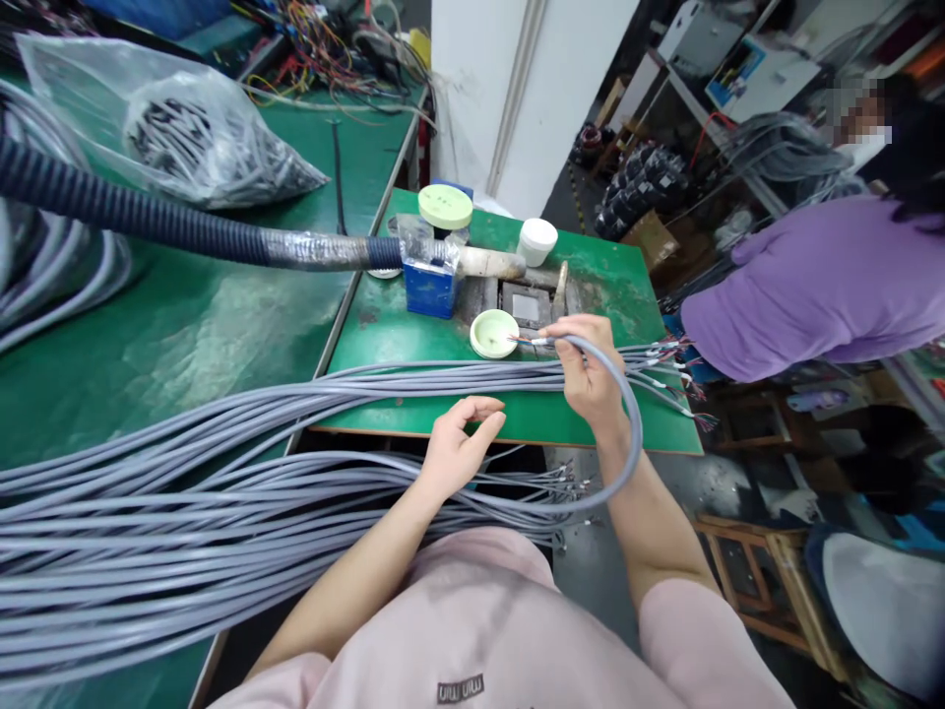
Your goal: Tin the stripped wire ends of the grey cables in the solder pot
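Observation:
Pinched in my right hand (593,379) is the end of a grey cable (633,433), which loops down and back to the left. Its thin stripped wires point left, at the rim of a small pale-green dish (494,335); whether they touch what is inside I cannot tell. My left hand (464,443) hovers in front of the bench edge with nothing in it, thumb and fingers apart. Just beyond it, a bundle of grey cables (413,379) lies across the green bench. Another cable bundle (295,502) runs nearer my body, below the left forearm.
Behind the dish sits a dirty metal-framed pot (526,307). A ribbed hose (221,231) reaches over from the left, past a blue box (430,288). A white jar (537,242) stands behind. Left is a plastic bag of cable pieces (184,138). A person in purple (819,281) is at right.

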Demonstrator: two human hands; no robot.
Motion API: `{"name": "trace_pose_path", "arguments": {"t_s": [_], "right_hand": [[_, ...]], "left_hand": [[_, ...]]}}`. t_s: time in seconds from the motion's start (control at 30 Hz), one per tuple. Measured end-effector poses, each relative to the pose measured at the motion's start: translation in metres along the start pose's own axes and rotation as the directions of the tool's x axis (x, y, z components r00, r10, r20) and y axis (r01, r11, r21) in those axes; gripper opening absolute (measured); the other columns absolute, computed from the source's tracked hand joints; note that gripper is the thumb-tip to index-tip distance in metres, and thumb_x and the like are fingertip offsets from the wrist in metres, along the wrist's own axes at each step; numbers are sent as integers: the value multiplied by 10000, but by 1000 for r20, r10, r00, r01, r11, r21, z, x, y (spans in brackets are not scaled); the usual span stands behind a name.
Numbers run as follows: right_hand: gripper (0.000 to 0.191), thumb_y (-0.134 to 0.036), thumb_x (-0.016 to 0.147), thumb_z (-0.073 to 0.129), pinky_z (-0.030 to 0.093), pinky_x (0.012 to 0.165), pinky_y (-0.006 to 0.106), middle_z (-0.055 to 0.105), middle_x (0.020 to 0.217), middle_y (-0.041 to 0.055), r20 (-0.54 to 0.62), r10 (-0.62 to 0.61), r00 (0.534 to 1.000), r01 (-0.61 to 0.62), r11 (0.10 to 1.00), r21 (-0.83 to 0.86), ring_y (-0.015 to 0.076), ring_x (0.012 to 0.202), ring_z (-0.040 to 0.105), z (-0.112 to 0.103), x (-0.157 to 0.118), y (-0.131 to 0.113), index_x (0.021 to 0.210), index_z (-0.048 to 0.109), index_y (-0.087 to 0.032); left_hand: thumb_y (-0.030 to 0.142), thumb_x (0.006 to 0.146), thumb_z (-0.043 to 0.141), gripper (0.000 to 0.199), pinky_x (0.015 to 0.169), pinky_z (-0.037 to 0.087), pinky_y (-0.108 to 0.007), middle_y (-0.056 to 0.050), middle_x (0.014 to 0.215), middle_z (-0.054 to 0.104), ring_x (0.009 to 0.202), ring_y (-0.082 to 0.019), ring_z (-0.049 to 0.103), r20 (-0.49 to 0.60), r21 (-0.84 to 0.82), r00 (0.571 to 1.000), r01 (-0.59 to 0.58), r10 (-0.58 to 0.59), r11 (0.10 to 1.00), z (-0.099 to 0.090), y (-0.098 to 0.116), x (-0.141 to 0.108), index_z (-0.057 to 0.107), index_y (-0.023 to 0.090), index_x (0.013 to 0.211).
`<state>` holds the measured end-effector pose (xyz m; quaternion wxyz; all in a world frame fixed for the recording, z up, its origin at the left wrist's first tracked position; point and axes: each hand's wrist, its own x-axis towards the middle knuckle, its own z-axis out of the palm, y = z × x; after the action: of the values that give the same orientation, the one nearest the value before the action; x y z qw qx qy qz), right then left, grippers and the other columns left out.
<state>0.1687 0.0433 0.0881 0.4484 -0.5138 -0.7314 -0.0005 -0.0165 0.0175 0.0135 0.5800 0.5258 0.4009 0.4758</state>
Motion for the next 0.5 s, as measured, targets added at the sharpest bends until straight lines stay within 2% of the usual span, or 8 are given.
{"name": "trace_pose_path", "arguments": {"t_s": [0.1,0.2,0.4,0.5], "right_hand": [[210,-300,938,445,441,927,417,668,963,70,92,-1,996,4,999,-34,232,1011,573,9,20,3,961,644,-237],[193,-290,933,448,433,921,418,668,951,63,178,-23,984,36,997,-70,231,996,573,18,36,8,946,634,-238],[163,-263,909,474,423,912,396,652,916,55,296,-52,954,83,992,-94,219,952,581,34,51,19,929,633,-233],[157,-253,900,480,417,900,389,652,909,55,334,-33,942,72,992,-106,222,938,579,40,53,23,920,632,-219]], "left_hand": [[277,790,656,111,741,463,-286,-29,772,681,735,-158,595,-24,101,987,-157,160,982,-4,7,-4,706,197,847],[231,821,621,89,715,461,-289,-27,749,682,710,-156,592,1,141,953,-301,304,943,-6,14,-8,698,202,855],[203,837,597,102,678,453,-291,-31,740,686,696,-155,587,37,206,925,-377,378,903,-7,16,-9,690,202,878],[169,818,603,117,681,457,-299,-38,742,697,686,-156,596,31,176,889,-454,456,873,-7,16,-11,690,199,890]]}}
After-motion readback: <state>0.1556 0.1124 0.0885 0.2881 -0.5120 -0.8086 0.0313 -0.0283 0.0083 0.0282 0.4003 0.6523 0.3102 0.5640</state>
